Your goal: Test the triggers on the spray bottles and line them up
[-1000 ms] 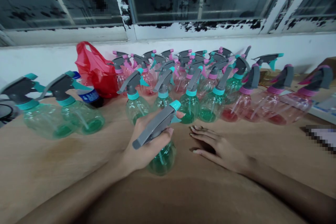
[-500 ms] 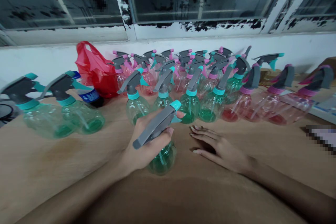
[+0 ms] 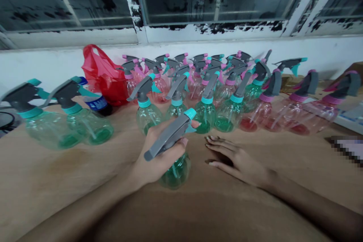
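Note:
Near the table's front, my left hand (image 3: pixel 154 159) is wrapped round the neck of a green spray bottle (image 3: pixel 177 174) with a grey head and turquoise nozzle. The bottle stands upright; its collar is hidden by my fingers. To its right, my right hand (image 3: pixel 236 159) rests on the wooden table (image 3: pixel 241 211), fingers stretched out and holding nothing. Just beyond my hands is a row of green spray bottles, one of them (image 3: pixel 205 117) straight ahead. Pink spray bottles, one of them (image 3: pixel 252 117) nearest my right hand, continue the row to the right.
Two green spray bottles (image 3: pixel 90 128) stand at the left, beside a dark drink bottle with a blue label (image 3: pixel 98 103). A red plastic bag (image 3: pixel 104 79) sits behind. Several more spray bottles crowd toward the wall. A pixelated flat object (image 3: pixel 348 149) lies at the right edge.

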The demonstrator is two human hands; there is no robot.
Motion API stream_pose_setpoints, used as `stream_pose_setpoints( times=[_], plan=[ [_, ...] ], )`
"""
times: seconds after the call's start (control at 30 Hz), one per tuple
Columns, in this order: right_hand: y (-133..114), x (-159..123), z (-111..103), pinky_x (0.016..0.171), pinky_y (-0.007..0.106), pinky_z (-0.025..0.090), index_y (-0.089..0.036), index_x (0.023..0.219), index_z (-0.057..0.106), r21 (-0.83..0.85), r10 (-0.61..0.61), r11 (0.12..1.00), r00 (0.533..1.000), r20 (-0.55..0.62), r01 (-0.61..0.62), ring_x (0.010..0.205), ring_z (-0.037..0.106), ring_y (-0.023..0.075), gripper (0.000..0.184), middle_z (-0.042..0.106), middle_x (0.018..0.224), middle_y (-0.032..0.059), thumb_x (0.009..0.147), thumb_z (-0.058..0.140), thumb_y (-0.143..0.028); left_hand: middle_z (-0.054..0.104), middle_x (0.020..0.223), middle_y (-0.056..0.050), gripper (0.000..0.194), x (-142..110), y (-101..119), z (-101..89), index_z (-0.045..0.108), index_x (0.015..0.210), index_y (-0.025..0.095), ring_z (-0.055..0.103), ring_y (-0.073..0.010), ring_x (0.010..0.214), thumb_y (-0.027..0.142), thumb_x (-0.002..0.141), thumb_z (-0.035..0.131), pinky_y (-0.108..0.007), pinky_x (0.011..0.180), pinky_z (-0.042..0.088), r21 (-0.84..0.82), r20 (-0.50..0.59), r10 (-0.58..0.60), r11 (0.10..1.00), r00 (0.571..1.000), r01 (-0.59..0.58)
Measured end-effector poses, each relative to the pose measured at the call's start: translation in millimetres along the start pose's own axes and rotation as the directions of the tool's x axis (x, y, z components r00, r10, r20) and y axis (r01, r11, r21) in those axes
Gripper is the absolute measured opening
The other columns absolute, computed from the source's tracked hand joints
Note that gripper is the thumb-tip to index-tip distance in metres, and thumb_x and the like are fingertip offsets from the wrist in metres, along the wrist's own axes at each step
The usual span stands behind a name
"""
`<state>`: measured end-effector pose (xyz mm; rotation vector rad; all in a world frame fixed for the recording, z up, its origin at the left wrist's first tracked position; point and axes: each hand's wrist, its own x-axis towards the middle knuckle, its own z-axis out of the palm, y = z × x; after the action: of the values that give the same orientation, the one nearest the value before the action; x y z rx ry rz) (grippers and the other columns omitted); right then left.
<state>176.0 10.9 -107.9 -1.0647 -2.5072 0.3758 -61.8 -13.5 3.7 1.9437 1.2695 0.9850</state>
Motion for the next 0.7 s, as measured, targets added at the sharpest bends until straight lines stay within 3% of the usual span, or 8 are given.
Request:
stream_pose_setpoints(
  times=[0.27, 0.7],
  plan=[
    [1.2, 0.1, 2.1, 0.105, 0.043, 0.031, -0.022, 0.129, 0.042, -0.017, -0.007, 1.000, 1.000, -0.009, 0.007, 0.127, 0.036, 0.0210, 0.050, 0.044, 0.135, 0.0044, 0.085, 0.047, -0.046, 0.043, 0.056, 0.005, 0.031, 1.1, 0.5, -0.3, 0.061, 0.101, 0.023, 0.039, -0.0126, 0.046, 0.021, 0.073, 0.049, -0.029, 0.059, 0.047, 0.001, -0.001, -0.004, 1.000, 1.000, 0.004],
    [0.2, -0.2, 1.6, 0.106, 0.043, 0.031, -0.022, 0.129, 0.042, -0.029, 0.006, 1.000, 1.000, -0.005, -0.006, 0.127, 0.036, 0.0203, 0.050, 0.045, 0.135, 0.0041, 0.085, 0.046, -0.046, 0.058, 0.077, 0.001, 0.033, 0.4, -7.5, -3.6, 0.059, 0.101, 0.028, 0.054, -0.0157, 0.065, 0.017, 0.072, 0.047, -0.028, 0.064, 0.046, -0.015, 0.044, 0.115, 0.993, 0.992, -0.115]
  ],
)
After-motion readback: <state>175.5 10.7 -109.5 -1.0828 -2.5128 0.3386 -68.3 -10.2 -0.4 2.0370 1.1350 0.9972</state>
